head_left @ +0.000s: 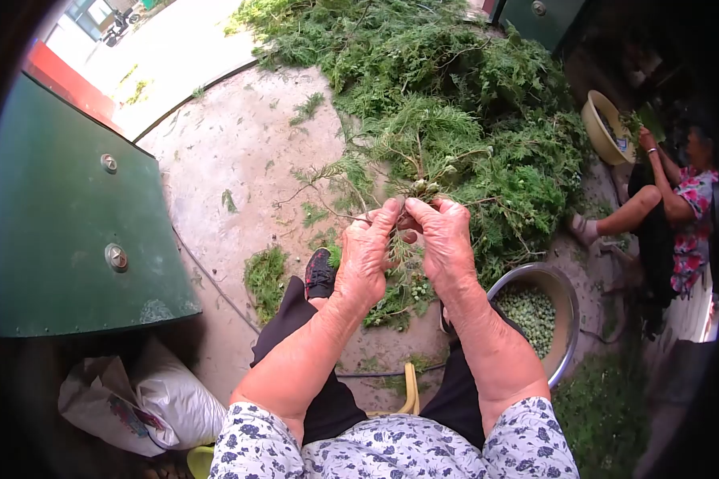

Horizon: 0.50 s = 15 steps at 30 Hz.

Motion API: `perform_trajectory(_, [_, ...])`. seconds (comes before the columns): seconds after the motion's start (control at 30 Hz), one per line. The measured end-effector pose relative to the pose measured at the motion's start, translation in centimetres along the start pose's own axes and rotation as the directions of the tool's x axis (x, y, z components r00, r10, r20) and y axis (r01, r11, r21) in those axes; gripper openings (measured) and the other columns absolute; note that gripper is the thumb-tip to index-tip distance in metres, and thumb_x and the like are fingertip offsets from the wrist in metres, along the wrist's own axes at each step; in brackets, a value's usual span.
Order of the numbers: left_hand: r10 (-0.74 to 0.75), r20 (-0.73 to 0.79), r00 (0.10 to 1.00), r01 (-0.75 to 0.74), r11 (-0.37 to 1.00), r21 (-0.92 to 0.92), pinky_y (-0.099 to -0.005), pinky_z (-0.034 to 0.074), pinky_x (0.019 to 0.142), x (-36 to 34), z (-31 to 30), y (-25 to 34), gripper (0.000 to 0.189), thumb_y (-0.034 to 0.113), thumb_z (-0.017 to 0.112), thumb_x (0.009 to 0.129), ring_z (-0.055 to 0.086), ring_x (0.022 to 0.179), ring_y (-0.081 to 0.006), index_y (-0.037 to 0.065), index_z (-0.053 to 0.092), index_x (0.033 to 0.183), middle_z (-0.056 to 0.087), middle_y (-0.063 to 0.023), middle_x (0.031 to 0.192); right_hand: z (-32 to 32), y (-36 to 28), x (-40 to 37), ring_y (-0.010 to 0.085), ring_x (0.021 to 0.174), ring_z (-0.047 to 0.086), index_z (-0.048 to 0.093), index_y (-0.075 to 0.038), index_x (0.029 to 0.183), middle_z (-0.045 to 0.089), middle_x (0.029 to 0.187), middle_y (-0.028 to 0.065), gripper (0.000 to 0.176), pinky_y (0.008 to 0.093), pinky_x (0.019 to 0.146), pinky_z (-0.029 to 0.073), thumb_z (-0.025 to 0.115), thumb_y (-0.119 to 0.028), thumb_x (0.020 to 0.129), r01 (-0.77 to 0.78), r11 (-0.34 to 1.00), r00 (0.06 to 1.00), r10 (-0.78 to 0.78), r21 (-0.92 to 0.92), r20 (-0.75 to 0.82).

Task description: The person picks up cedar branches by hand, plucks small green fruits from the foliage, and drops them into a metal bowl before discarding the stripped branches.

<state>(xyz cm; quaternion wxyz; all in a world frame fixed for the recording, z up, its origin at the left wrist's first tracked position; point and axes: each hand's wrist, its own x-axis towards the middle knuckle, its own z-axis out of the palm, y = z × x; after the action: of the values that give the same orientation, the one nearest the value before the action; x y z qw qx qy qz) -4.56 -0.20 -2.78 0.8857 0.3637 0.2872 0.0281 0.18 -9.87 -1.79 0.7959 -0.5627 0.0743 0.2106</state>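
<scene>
My left hand [366,254] and my right hand [447,239] meet in front of me, thumbs almost touching. Both are closed in a pinch on a green conifer branch [420,187], with small pale cones showing just beyond the thumbs. Some of its leafy twigs hang below the fingers, and part of the branch blends into the greenery behind. A large heap of cut conifer branches [527,176] lies ahead and to the right. Beside my right forearm stands a metal basin [574,311] holding many small green cones [527,315].
At right, a seated person [687,199] handles greenery by a cream basin [603,132]. A green metal door [80,215] stands at left, with white sacks [176,399] below it. A dark cable [216,283] crosses the concrete floor [240,136], and loose sprigs [265,279] lie near my foot.
</scene>
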Motion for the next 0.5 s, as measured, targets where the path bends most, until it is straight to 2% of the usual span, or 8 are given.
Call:
perform_trajectory(0.07, [-0.129, 0.013, 0.992, 0.123, 0.969, 0.213, -0.0261, 0.050, 0.052, -0.1, -0.4, 0.2, 0.038, 0.037, 0.066, 0.079, 0.057, 0.069, -0.0095, 0.002, 0.057, 0.088, 0.060, -0.0050, 0.078, 0.0, -0.3, 0.1, 0.0096, 0.060, 0.054, 0.057, -0.001, 0.080, 0.060, 0.073, 0.0046, 0.009, 0.0242, 0.055, 0.044, 0.062, -0.009, 0.079, 0.034, 0.996, 0.993, -0.043, -0.084, -0.109])
perform_trajectory(0.1, [-0.176, 0.086, 0.981, 0.153, 0.962, 0.224, -0.0260, 0.050, 0.044, -0.4, -0.1, 0.5, 0.048, 0.046, 0.063, 0.079, 0.061, 0.062, -0.0124, -0.001, 0.057, 0.090, 0.060, -0.0071, 0.072, 0.1, -0.4, 0.1, 0.0090, 0.059, 0.054, 0.057, -0.002, 0.079, 0.059, 0.072, 0.0034, 0.009, 0.0238, 0.055, 0.044, 0.062, -0.009, 0.079, 0.087, 0.995, 0.989, -0.092, -0.053, -0.113])
perform_trajectory(0.13, [-0.176, 0.085, 0.981, 0.153, 0.963, 0.224, -0.0260, 0.050, 0.044, -0.5, 0.0, 0.8, 0.048, 0.046, 0.063, 0.079, 0.061, 0.062, -0.0124, -0.001, 0.057, 0.090, 0.060, -0.0071, 0.072, -0.1, -0.5, 0.3, 0.0090, 0.059, 0.054, 0.057, -0.002, 0.079, 0.059, 0.072, 0.0034, 0.009, 0.0238, 0.055, 0.044, 0.062, -0.009, 0.079, 0.086, 0.995, 0.989, -0.092, -0.053, -0.112])
perform_trajectory(0.2, [-0.341, 0.161, 0.926, 0.279, 0.906, 0.318, -0.0224, 0.050, 0.041, -0.6, -0.1, 1.5, 0.048, 0.047, 0.055, 0.084, 0.063, 0.053, -0.0197, -0.001, 0.057, 0.091, 0.063, -0.0150, 0.073, -0.9, -0.6, 0.7, 0.0087, 0.059, 0.054, 0.056, -0.003, 0.079, 0.058, 0.071, 0.0025, 0.009, 0.0232, 0.055, 0.044, 0.063, -0.009, 0.079, 0.086, 0.996, 0.992, -0.088, -0.027, -0.095])
perform_trajectory(0.27, [-0.375, 0.172, 0.911, 0.302, 0.890, 0.341, -0.0216, 0.048, 0.038, -0.7, 0.2, 1.9, 0.051, 0.048, 0.054, 0.084, 0.062, 0.051, -0.0202, -0.003, 0.056, 0.091, 0.063, -0.0163, 0.071, -1.1, -1.2, 0.7, 0.0085, 0.060, 0.055, 0.055, -0.003, 0.079, 0.058, 0.071, 0.0021, 0.010, 0.0226, 0.056, 0.044, 0.064, -0.009, 0.078, 0.069, 0.997, 0.995, -0.071, -0.034, -0.072])
perform_trajectory(0.33, [-0.411, 0.183, 0.893, 0.326, 0.872, 0.364, -0.0209, 0.046, 0.035, -0.7, 0.1, 1.8, 0.055, 0.049, 0.052, 0.084, 0.062, 0.049, -0.0208, -0.005, 0.056, 0.091, 0.063, -0.0176, 0.069, -1.2, -1.5, 0.8, 0.0082, 0.053, 0.050, 0.055, -0.001, 0.075, 0.057, 0.066, 0.0019, 0.010, 0.0241, 0.047, 0.040, 0.061, -0.008, 0.079, 0.098, 0.994, 0.988, -0.103, -0.047, -0.114])
perform_trajectory(0.43, [-0.555, 0.383, 0.738, 0.347, 0.800, 0.490, -0.0205, 0.044, 0.033, -0.9, -0.1, 1.7, 0.050, 0.045, 0.053, 0.086, 0.062, 0.048, -0.0182, -0.005, 0.059, 0.081, 0.063, -0.0166, 0.065, -1.5, -1.8, 1.0, 0.0101, 0.055, 0.055, 0.055, -0.001, 0.077, 0.058, 0.068, 0.0031, 0.008, 0.0238, 0.049, 0.044, 0.061, -0.007, 0.079, 0.111, 0.990, 0.988, -0.119, -0.082, -0.094])
perform_trajectory(0.5, [-0.528, 0.448, 0.722, 0.261, 0.807, 0.530, -0.0197, 0.042, 0.033, -1.2, -0.1, 2.6, 0.046, 0.042, 0.055, 0.085, 0.061, 0.047, -0.0167, -0.003, 0.059, 0.079, 0.063, -0.0157, 0.065, -1.3, -2.4, 0.5, 0.0121, 0.058, 0.060, 0.054, 0.001, 0.079, 0.057, 0.068, 0.0041, 0.009, 0.0246, 0.051, 0.048, 0.060, -0.005, 0.079, 0.097, 0.991, 0.992, -0.104, -0.092, -0.077])
